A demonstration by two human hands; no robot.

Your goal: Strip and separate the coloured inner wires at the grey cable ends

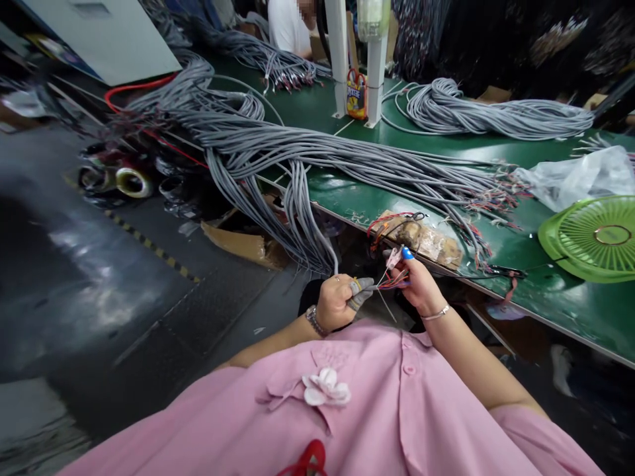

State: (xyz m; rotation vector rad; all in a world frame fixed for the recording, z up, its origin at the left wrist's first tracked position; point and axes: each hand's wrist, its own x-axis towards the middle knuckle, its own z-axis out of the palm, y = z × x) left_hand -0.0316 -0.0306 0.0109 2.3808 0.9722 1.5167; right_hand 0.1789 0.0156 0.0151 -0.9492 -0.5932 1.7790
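Observation:
My left hand [342,301], with grey covers on some fingers, is closed round the end of a grey cable [335,264]. Thin coloured wires [391,283] fan out of that end toward my right hand [419,283]. The fingers of my right hand are pinched together on these wires, and a blue cover sits on one fingertip. A small pale pink piece [393,258] shows at those fingertips; its kind is unclear. Just beyond lies a wooden block [431,244] with tape and wires on the bench edge.
A long bundle of grey cables [317,142] lies across the green bench [526,277] and hangs over its edge. A green fan [595,238] and a clear plastic bag [585,175] are at the right. Behind a white post [374,79] sits another person [288,30].

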